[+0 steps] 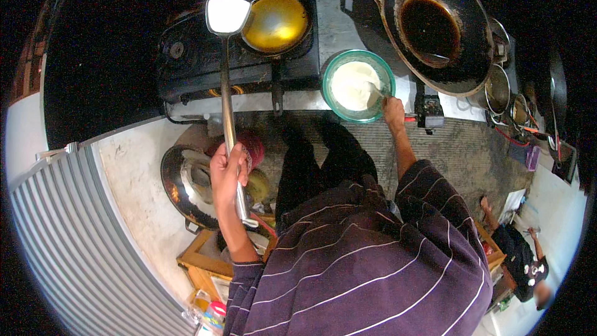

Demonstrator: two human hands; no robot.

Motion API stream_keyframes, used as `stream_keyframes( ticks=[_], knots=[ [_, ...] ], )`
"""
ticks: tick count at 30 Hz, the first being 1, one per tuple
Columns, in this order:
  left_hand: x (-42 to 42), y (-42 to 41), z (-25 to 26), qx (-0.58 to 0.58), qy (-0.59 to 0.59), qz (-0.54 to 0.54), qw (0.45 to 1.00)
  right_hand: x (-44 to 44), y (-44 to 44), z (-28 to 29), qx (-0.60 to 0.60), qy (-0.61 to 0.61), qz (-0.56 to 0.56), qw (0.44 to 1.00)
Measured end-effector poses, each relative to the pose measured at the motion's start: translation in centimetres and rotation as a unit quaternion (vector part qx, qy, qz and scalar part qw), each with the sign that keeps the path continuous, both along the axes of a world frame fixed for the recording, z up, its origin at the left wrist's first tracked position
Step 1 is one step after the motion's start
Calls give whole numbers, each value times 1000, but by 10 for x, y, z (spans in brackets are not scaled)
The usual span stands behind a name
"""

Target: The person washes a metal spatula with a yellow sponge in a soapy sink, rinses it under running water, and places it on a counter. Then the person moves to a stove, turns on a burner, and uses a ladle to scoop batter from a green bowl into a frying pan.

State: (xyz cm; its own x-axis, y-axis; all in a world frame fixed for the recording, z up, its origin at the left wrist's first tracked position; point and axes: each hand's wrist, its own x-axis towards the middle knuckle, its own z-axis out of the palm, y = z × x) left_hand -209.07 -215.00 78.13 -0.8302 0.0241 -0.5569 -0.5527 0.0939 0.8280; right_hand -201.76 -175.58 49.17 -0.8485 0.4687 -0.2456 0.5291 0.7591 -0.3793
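My left hand (pixel 228 168) is closed around the long metal handle of a wok spatula (pixel 227 79), its bright blade raised beside a pan. That black-handled frying pan (pixel 276 23) sits on the stove's right side with yellow liquid, apparently oil, inside. At the counter's front edge, a green-rimmed bowl (pixel 327 98) holds creamy white batter (pixel 352 85). My right hand (pixel 393 111) grips a spoon-like utensil (pixel 374 91) at the bowl's right rim, its head dipping into the batter. The utensil's exact kind is unclear.
A large wok (pixel 392 32) with dark liquid stands right of the bowl. The black gas stove (pixel 200 60) lies left. Metal pots (pixel 497 88) line the far right. Another wok (pixel 172 191) is below left, near a wooden cabinet (pixel 205 254). A person (pixel 517 252) is at the lower right.
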Motion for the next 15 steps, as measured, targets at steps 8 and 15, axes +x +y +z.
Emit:
stream_keyframes(
  ticks=[8, 15],
  knots=[
    [8, -6, -5, 12, -7, 1, 1000, 1, -15, 14, 3, 10, -27, 1000],
    [12, 1, 1, -7, -20, 17, 1000, -6, -17, 0, -24, 84, -20, 996]
  ],
)
